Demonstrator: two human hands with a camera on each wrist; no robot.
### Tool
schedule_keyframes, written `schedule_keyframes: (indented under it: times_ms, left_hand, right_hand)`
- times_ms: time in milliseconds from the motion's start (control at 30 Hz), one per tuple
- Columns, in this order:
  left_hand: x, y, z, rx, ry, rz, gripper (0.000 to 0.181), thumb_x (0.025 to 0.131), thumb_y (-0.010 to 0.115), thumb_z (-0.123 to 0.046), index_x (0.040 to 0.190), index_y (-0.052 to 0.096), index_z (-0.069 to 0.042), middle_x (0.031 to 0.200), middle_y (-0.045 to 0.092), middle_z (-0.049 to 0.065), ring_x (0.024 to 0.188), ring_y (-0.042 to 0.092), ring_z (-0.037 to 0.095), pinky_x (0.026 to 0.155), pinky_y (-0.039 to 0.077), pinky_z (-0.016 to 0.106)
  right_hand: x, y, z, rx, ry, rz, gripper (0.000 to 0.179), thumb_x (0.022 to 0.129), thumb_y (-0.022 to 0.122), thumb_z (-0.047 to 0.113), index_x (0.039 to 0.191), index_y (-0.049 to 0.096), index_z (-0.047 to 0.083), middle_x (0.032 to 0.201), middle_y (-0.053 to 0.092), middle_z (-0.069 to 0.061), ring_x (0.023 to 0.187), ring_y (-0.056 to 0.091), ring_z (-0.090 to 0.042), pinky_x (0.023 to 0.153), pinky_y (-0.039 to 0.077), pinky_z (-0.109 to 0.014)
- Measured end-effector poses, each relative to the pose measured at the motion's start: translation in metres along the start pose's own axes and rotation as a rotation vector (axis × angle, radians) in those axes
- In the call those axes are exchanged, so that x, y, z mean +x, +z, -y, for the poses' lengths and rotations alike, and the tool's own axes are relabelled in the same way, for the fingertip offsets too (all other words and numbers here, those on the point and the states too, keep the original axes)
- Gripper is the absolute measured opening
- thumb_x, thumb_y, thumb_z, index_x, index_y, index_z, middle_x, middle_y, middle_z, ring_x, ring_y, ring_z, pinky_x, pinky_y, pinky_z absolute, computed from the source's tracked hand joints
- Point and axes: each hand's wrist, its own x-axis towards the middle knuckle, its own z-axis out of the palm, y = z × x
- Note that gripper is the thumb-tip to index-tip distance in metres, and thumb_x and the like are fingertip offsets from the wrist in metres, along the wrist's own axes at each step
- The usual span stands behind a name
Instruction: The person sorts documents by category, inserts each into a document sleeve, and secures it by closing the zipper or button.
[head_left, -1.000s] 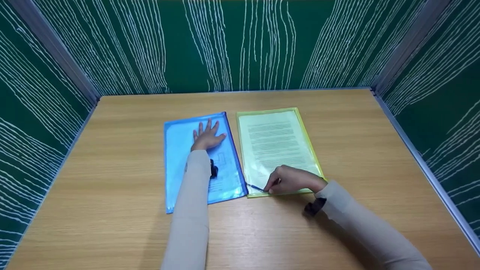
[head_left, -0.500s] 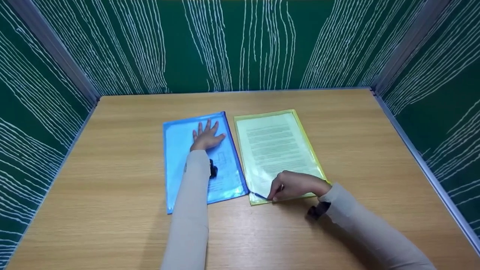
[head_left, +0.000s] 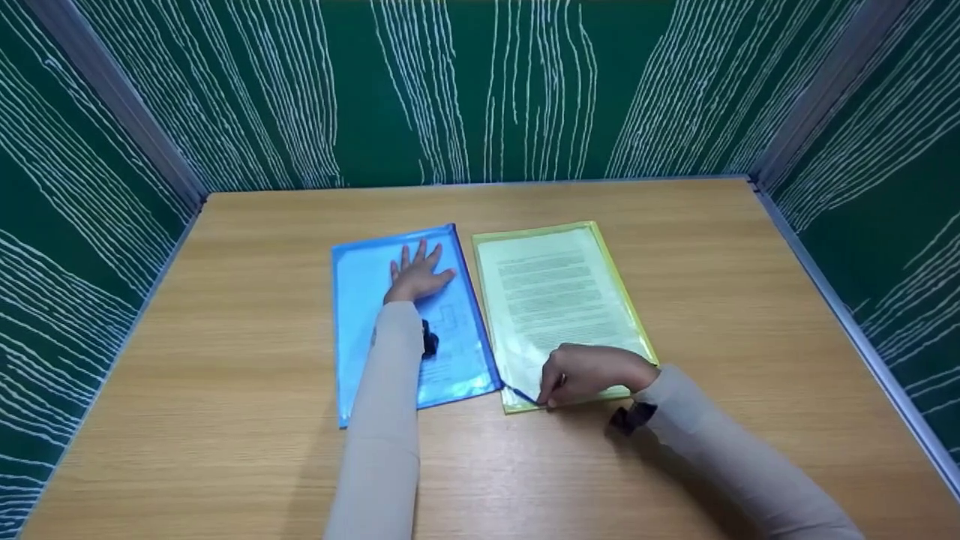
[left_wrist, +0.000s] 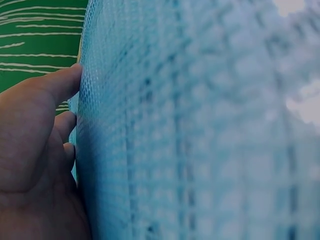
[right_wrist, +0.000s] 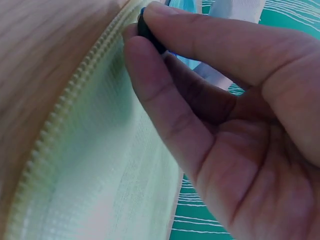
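Observation:
A blue mesh zip folder [head_left: 358, 315] lies on the table with papers inside, its dark blue zipper along the right edge. My left hand [head_left: 421, 280] rests on its upper part with fingers spread. At the folder's lower right corner, the thumb and finger of my right hand [head_left: 592, 373] pinch a dark blue zipper pull [head_left: 523, 394]. The right wrist view shows the dark end of this zipper pull [right_wrist: 150, 35] between the fingertips. Under the right hand lies a yellow zip folder [head_left: 559, 300] holding a printed sheet. Blue mesh [left_wrist: 190, 125] fills most of the left wrist view.
Both folders lie side by side on a wooden table [head_left: 225, 360]. Green panels [head_left: 510, 90] with white wavy lines stand behind and at both sides. A dark wrist camera [head_left: 632, 418] sits at the right sleeve.
My right hand has drawn the zipper pull slightly toward the near edge, down to the blue folder's corner. The yellow folder has slid a little nearer. My left hand has stayed in place.

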Motion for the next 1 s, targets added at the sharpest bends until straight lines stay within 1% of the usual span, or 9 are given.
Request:
schedule_keyframes:
  times_ms: [233,467,633,733,867,933,1000]
  left_hand:
    - [0.000,0.000,0.006,-0.027,0.019,-0.022,0.071,0.096,0.045,-0.051,0.155,0.015,-0.025,0.163,-0.006,0.001,0.146,-0.023,0.030,0.116,-0.017,0.054]
    - [-0.002,0.001,0.009,-0.037,0.016,-0.051,0.071,0.095,0.048,-0.049,0.155,0.018,-0.024,0.163,-0.005,0.003,0.147,-0.021,0.031,0.116,-0.015,0.053]
    - [-0.002,0.001,0.012,-0.074,0.022,-0.071,0.072,0.094,0.053,-0.047,0.154,0.021,-0.021,0.163,-0.002,0.005,0.147,-0.018,0.031,0.117,-0.014,0.053]
    - [-0.002,0.001,0.016,-0.111,0.029,-0.107,0.076,0.093,0.058,-0.044,0.154,0.022,-0.018,0.163,0.000,0.007,0.149,-0.013,0.031,0.118,-0.011,0.053]
    - [-0.002,0.000,0.019,-0.187,0.044,-0.180,0.081,0.090,0.066,-0.034,0.155,0.020,-0.016,0.163,0.001,0.007,0.149,-0.007,0.032,0.120,-0.003,0.052]
    - [-0.001,-0.001,0.021,-0.226,0.053,-0.210,0.080,0.090,0.066,-0.029,0.155,0.020,-0.016,0.163,0.001,0.006,0.150,-0.005,0.032,0.121,0.003,0.050]
    - [-0.001,-0.003,0.021,-0.255,0.065,-0.233,0.076,0.093,0.062,-0.026,0.155,0.020,-0.016,0.163,0.002,0.005,0.150,-0.003,0.032,0.121,0.008,0.048]
  right_hand:
    - [0.000,0.003,-0.003,0.023,0.072,-0.016,0.013,0.086,0.069,0.007,0.094,0.078,0.010,0.092,0.075,-0.001,0.084,0.065,-0.003,0.074,0.052,-0.017]
    - [-0.002,0.006,-0.005,0.039,0.072,-0.030,0.012,0.088,0.069,0.011,0.097,0.075,0.009,0.093,0.073,0.000,0.080,0.058,0.001,0.073,0.051,-0.018]
    - [-0.004,0.010,-0.009,0.047,0.083,-0.045,0.013,0.089,0.066,0.011,0.100,0.074,0.010,0.093,0.072,0.001,0.082,0.060,0.000,0.074,0.051,-0.019]
    - [-0.003,0.011,-0.012,0.050,0.067,-0.051,0.014,0.091,0.064,0.011,0.100,0.074,0.011,0.094,0.073,0.002,0.084,0.062,-0.001,0.075,0.052,-0.020]
    - [-0.003,0.010,-0.013,0.059,0.072,-0.052,0.016,0.093,0.061,0.013,0.103,0.074,0.012,0.096,0.073,0.003,0.086,0.062,-0.001,0.077,0.053,-0.020]
    - [-0.004,0.008,-0.014,0.079,0.083,-0.053,0.017,0.094,0.060,0.013,0.105,0.074,0.012,0.097,0.073,0.003,0.085,0.061,-0.001,0.076,0.052,-0.020]
    - [-0.005,0.004,-0.016,0.104,0.091,-0.060,0.018,0.094,0.060,0.013,0.107,0.073,0.010,0.097,0.073,0.001,0.084,0.061,-0.001,0.076,0.052,-0.021]
